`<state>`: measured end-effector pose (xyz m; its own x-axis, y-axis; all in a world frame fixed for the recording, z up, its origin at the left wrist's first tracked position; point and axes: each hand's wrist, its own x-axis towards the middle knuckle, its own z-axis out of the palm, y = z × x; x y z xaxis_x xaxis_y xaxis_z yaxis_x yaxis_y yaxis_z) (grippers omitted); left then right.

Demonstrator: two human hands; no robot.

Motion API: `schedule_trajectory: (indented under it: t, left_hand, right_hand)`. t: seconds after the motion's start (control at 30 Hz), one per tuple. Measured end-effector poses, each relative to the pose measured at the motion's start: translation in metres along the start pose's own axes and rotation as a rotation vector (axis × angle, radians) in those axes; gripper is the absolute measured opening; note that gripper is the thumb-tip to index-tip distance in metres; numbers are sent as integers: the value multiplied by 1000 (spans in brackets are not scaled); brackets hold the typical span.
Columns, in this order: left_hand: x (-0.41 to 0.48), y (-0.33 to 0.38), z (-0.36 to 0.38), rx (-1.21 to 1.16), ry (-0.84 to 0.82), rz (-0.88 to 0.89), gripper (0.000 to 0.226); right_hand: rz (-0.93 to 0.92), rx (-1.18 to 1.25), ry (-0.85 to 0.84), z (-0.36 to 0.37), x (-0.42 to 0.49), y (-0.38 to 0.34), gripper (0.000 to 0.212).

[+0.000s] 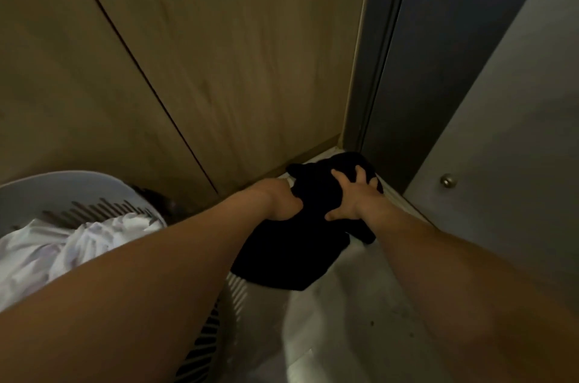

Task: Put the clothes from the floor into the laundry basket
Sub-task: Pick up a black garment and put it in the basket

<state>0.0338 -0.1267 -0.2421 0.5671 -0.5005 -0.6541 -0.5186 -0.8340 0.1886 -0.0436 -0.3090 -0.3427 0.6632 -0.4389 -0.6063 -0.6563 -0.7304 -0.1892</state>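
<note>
Your wooden wall panels [194, 53] fill the far side, meeting a grey door [488, 100] at the floor [338, 329] corner. At the left edge stands the laundry basket [47, 191], white cloth [62, 244] already inside. A black garment [300, 244] lies in that far corner of the floor (partly lifted, it seems). Your left hand [283, 202] has its grip closed on the garment; your right hand [351, 196] presses it with fingers spread, curling into the fabric.
</note>
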Motion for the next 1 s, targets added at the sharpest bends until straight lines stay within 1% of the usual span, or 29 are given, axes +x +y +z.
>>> schedule_trajectory:
  t: [0.07,0.17,0.2,0.23,0.27,0.33,0.37,0.47,0.5,0.53,0.57,0.6,0.7,0.73,0.77,0.8,0.83,0.87,0.93,1.0]
  left_hand:
    - [8,0,10,-27,0,1,55]
    - [17,-2,20,-76,-23,-23,35]
    - [21,-3,23,-99,-24,-38,32]
    - [23,-4,24,-107,-22,-49,30]
    - [26,-6,24,-112,-20,-59,30]
    - [28,-8,26,-111,-42,-74,35]
    - [29,-9,27,-99,-52,-77,38]
    - [29,-11,30,-112,-14,-102,36]
    - [29,-13,30,-134,11,-113,40]
    - [30,-14,31,-162,20,-118,49]
    - [29,-15,32,-188,28,-118,56]
    - [29,-17,32,-214,40,-122,59]
    - [23,-17,29,-240,81,-120,64]
    - [22,-17,28,-238,86,-116,66]
    - [21,-18,27,-239,93,-107,67]
    - [21,-20,28,-239,95,-103,70]
    - [22,-22,28,-233,105,-96,74]
    - [25,-24,30,-225,113,-95,83]
    - [27,-28,33,-255,119,-73,104]
    - [26,-26,33,-369,152,-5,125]
  right_hand:
    - [1,23,-12,12,10,4,121]
    - [-2,126,98,20,17,4,98]
    - [5,143,138,22,18,3,96]
    - [6,158,170,27,20,3,100]
    - [9,176,189,31,21,3,108]
    - [9,228,189,36,21,4,124]
    - [3,241,182,36,21,4,126]
    - [4,221,175,28,19,5,117]
    - [8,215,182,26,21,5,115]
    - [12,207,189,26,21,5,113]
    - [13,198,195,25,22,5,109]
    - [9,186,201,24,22,4,101]
    - [-44,100,246,16,21,5,57]
    - [-75,57,256,12,21,7,48]
    - [-121,41,255,8,20,9,44]
    - [-170,78,242,3,18,12,41]
    - [-215,188,220,-4,15,16,35]
    - [-245,355,175,-13,10,19,28]
    - [-259,678,91,-33,0,22,18]
    - [-273,881,74,-50,-9,22,9]
